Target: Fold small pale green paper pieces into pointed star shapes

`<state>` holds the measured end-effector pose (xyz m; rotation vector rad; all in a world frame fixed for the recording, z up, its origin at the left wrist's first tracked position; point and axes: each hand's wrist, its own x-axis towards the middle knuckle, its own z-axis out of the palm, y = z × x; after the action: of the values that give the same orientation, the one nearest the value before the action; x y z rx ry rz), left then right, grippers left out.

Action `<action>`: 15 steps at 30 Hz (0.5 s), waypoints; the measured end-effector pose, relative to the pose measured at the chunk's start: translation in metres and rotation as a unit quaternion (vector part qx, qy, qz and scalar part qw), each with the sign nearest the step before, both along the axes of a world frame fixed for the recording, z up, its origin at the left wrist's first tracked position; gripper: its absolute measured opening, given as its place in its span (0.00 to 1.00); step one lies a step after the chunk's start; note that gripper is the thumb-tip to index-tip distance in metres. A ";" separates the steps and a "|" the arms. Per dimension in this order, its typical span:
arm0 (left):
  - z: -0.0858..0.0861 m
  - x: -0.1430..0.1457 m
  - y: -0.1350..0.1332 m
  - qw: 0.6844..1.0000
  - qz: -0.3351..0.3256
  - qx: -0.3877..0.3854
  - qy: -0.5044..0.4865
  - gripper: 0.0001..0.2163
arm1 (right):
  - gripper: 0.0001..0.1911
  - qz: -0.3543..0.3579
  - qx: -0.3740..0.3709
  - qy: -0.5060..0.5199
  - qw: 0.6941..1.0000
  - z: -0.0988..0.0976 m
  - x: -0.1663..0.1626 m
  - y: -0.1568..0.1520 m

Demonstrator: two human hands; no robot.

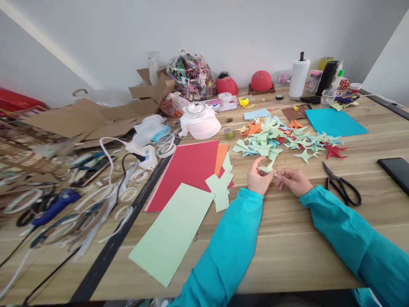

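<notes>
Between the fingers of my left hand is a small folded pale green paper piece. My right hand is closed in a pinch at its lower right end, close to the left fingertips. Just beyond lies a pile of folded paper figures, mostly pale green, with orange, blue and red ones among them. Left of my hands are cross-shaped green paper cut-outs, a long pale green sheet and red sheets. Black-handled scissors lie right of my right hand.
A phone rests at the right edge. Behind the pile are a blue sheet, a yellow tape measure and a white bottle. On the left are a power strip, cables, a blue glue gun and cardboard.
</notes>
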<state>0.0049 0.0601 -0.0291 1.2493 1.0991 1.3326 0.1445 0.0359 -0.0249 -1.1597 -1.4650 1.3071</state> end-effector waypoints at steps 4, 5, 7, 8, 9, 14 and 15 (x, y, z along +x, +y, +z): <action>-0.002 0.000 0.002 0.998 -0.042 -0.015 -0.036 0.31 | 0.18 0.000 -0.010 0.025 1.000 -0.001 0.002 0.001; -0.002 -0.001 0.003 0.997 -0.054 -0.017 -0.046 0.32 | 0.18 -0.001 -0.011 0.030 0.999 -0.001 0.003 0.002; -0.001 -0.001 0.003 0.996 -0.066 -0.020 -0.063 0.34 | 0.17 -0.003 -0.011 0.038 0.999 -0.002 0.003 0.002; 0.000 -0.001 0.003 0.995 -0.068 -0.021 -0.071 0.35 | 0.17 -0.003 -0.012 0.041 0.999 -0.002 0.003 0.002; 0.000 -0.001 0.003 0.995 -0.066 -0.023 -0.077 0.35 | 0.17 -0.001 -0.013 0.044 0.999 -0.002 0.003 0.003; 0.003 -0.001 0.002 0.994 -0.056 -0.026 -0.089 0.35 | 0.18 -0.001 -0.027 0.067 0.997 0.000 0.003 0.002; 0.003 -0.001 0.002 0.994 -0.054 -0.024 -0.091 0.35 | 0.18 -0.005 -0.030 0.070 0.997 0.001 0.003 0.002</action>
<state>0.0037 0.0620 -0.0258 1.1127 0.9188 1.3020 0.1472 0.0377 -0.0243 -1.0896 -1.3255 1.4035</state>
